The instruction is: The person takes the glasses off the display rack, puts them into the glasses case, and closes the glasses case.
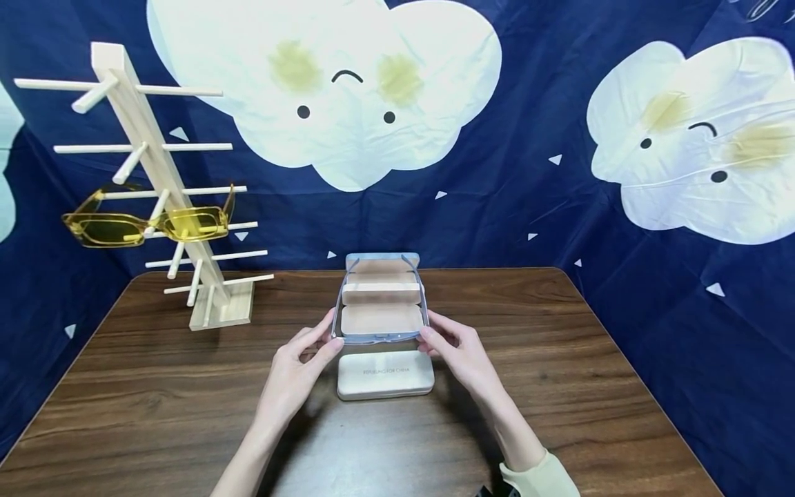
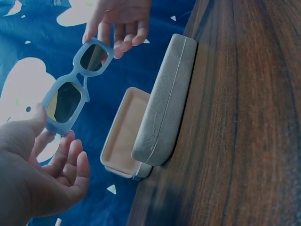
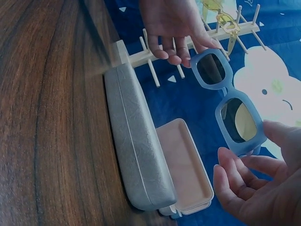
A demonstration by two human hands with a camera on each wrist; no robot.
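Blue-framed sunglasses (image 1: 380,339) with dark lenses are held between both hands, their temples spread and pointing toward the back. My left hand (image 1: 297,367) pinches the left end of the frame between thumb and fingers. The right end is pinched the same way by my right hand (image 1: 462,359). Below the sunglasses lies a closed, pale glasses case (image 1: 385,385) with printed lettering on its lid. Behind it stands an opened case (image 1: 381,320) with a pinkish lining, seen between the temples in the head view. Both wrist views show the sunglasses (image 2: 78,75) raised above the cases.
At the back left of the wooden table (image 1: 161,386) stands a wooden glasses rack (image 1: 145,138) with pegs sticking out. Yellow-framed glasses (image 1: 112,241) hang on it. A dark blue cloth (image 1: 534,172) with cloud faces hangs behind the table.
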